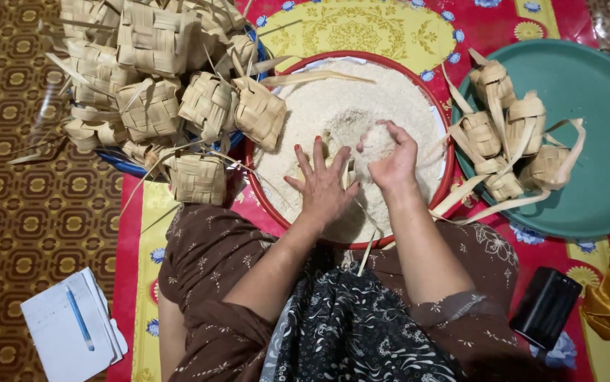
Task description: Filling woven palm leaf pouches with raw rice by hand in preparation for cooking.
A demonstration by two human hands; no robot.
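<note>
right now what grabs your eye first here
Dead centre, a round red-rimmed basin of white rice, with the left hand and right hand gathering grains over a woven palm-leaf pouch. Upper left, a heap of empty woven pouches; right, several on a round green tray.

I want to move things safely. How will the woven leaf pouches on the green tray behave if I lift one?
Each woven pouch looks light, being thin plaited leaf strips. It likely holds its boxy shape yet gives under a squeeze. The long loose strip ends would probably dangle and may snag neighbours on the green tray, since they cross each other.
</note>
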